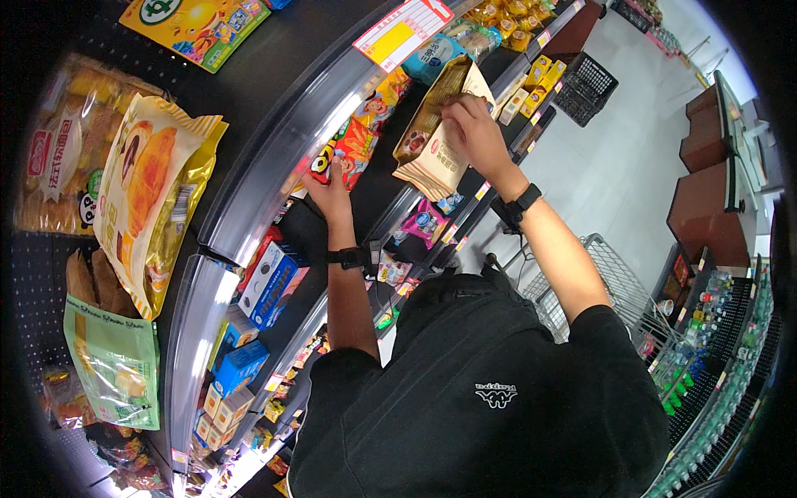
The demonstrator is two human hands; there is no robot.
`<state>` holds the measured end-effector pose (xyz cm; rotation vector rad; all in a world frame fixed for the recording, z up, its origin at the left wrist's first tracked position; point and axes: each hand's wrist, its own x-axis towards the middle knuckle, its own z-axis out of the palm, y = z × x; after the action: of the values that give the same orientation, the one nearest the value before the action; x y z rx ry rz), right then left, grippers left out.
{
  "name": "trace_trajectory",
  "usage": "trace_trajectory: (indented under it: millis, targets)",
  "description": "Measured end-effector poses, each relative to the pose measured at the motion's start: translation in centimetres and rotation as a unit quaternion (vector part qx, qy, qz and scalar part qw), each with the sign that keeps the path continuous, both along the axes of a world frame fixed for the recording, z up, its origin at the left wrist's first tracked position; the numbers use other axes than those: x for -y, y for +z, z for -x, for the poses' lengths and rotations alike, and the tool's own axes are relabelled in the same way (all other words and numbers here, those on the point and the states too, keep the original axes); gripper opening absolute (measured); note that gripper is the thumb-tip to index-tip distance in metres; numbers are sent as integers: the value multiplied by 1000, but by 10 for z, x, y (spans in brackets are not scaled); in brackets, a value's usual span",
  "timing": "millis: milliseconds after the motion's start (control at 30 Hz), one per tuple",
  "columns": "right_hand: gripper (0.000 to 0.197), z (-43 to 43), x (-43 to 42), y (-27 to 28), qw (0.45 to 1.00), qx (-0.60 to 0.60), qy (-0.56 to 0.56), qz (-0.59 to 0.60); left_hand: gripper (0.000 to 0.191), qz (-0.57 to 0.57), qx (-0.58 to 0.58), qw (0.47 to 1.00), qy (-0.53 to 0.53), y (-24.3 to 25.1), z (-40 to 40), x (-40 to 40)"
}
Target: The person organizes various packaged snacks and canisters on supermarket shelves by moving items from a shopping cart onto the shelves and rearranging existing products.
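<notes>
On the left, my left hand (331,196) reaches in under a shelf edge and grips the near end of a red snack bag (356,144), its thumb over the front. My right hand (470,127) has its fingers bent over the side of a beige food bag (443,152) with striped ends; some of the fingertips are hidden. The beige bag leans on the shelf, to the right of the red one. A blue bread package (433,57) lies beyond both. Each wrist wears a black strap with a small device.
An upper shelf (280,81) with a large bread bag (146,187) and a green bag (112,361) juts out at left. Lower shelves hold blue boxes (271,286). A wire shopping cart (613,280) stands at right, with a black basket (585,88) on the floor farther off.
</notes>
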<state>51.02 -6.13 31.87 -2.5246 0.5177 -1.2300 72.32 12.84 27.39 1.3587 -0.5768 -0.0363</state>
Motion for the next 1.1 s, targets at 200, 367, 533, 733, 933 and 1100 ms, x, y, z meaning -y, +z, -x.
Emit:
trace_trajectory:
  millis: [200, 367, 533, 733, 933, 1100]
  targets:
    - [14, 4, 8, 21, 999, 26, -21, -34, 51, -111, 81, 990, 44, -10, -21, -6]
    - [14, -11, 11, 37, 994, 72, -46, -72, 53, -118, 97, 986, 67, -6, -4, -10]
    - [14, -32, -6, 29, 995, 83, -37, -31, 53, -112, 116, 976, 147, -4, 15, -16]
    - [13, -49, -28, 15, 997, 73, -12, -25, 64, -120, 148, 978, 87, 2, 56, -40]
    - [17, -60, -41, -1, 1000, 30, -1, 3, 76, -168, 95, 979, -61, 3, 73, -32]
    - [37, -56, -17, 6, 990, -94, -57, 86, 58, -153, -24, 980, -122, -16, 64, -23]
